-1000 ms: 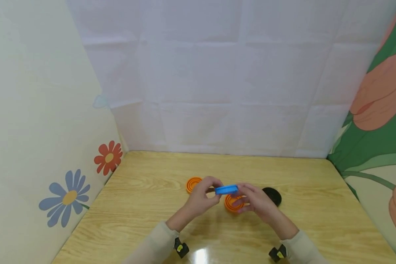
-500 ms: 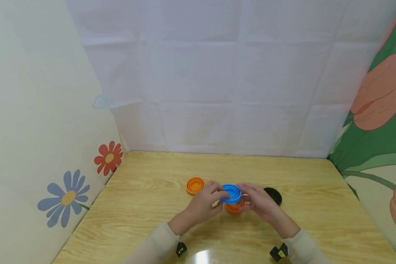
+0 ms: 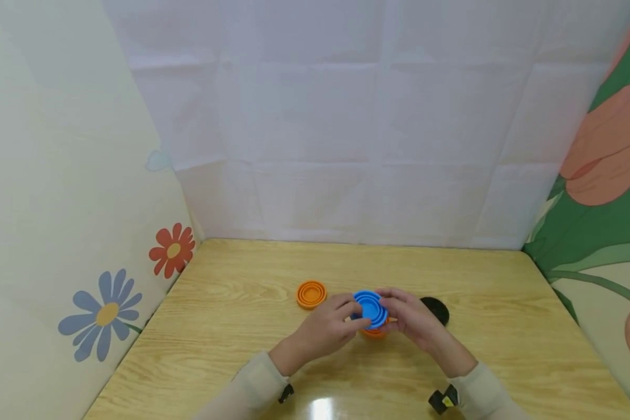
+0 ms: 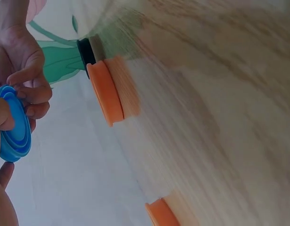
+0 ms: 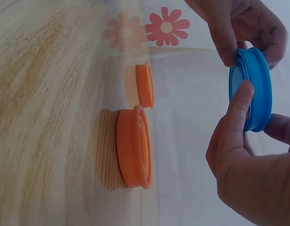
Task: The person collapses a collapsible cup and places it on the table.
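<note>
Both hands hold a blue collapsible cup [image 3: 371, 310], folded flat with concentric rings, above the table. My left hand [image 3: 326, 328] pinches its left side, the thumb reaching over the ringed face in the left wrist view. At the opposite side my right hand [image 3: 413, 319] grips the rim between thumb and fingers, as the right wrist view shows the blue cup [image 5: 258, 89] on edge. Below it sits a larger orange folded cup [image 5: 130, 150], mostly covered by the blue one in the head view.
A smaller orange folded cup [image 3: 311, 294] lies on the wooden table [image 3: 231, 326] to the left. Behind my right hand is a black round piece [image 3: 435, 311], partly hidden. A white cloth [image 3: 320, 134] hangs at the back, with flower-printed panels at both sides.
The blue cup has turned from edge-on to show its ringed face upward toward the head camera. My left fingers have moved onto that face; the right hand stays on the rim.
</note>
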{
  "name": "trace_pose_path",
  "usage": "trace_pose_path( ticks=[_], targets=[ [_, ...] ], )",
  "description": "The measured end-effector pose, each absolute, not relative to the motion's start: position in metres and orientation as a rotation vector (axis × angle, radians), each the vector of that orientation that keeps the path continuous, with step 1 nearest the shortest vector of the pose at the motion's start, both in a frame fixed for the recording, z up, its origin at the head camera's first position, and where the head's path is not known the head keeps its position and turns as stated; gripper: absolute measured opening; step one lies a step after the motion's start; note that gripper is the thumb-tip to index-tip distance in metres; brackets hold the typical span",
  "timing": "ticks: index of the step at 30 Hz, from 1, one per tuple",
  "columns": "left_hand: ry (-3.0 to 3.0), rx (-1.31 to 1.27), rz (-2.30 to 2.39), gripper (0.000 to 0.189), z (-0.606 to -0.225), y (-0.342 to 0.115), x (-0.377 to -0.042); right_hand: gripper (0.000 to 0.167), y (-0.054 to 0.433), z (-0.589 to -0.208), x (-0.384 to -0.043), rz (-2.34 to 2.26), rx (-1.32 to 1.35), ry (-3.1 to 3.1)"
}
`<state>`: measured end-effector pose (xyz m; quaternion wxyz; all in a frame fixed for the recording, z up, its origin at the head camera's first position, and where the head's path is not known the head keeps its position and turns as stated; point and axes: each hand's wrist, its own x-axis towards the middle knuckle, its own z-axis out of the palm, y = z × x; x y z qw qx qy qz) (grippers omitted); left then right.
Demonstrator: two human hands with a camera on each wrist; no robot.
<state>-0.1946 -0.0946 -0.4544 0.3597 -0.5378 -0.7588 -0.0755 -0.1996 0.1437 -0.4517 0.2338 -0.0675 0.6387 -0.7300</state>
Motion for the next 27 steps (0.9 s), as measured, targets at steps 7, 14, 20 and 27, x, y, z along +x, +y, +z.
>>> trace_pose_path(
  ticks=[7, 14, 20, 27],
  targets=[
    [-2.001, -1.393, -0.389, 0.031, -0.459, -0.095, -0.195, 0.046, 0.144, -0.453, -0.2, -2.029, -0.182, 1.76],
    [-2.305, -1.191, -1.218, 0.042, -0.456, -0.102, -0.198, 0.044, 0.145, -0.452, -0.203, -2.065, -0.138, 1.791],
    [-2.456, -0.677, -2.068, 0.046, -0.446, -0.098, -0.205, 0.044, 0.144, -0.451, -0.213, -2.079, -0.158, 1.811],
    [-2.384, -0.499, -2.433, 0.047, -0.446, -0.091, -0.222, 0.042, 0.141, -0.45, -0.23, -2.117, -0.157, 1.815]
  ],
)
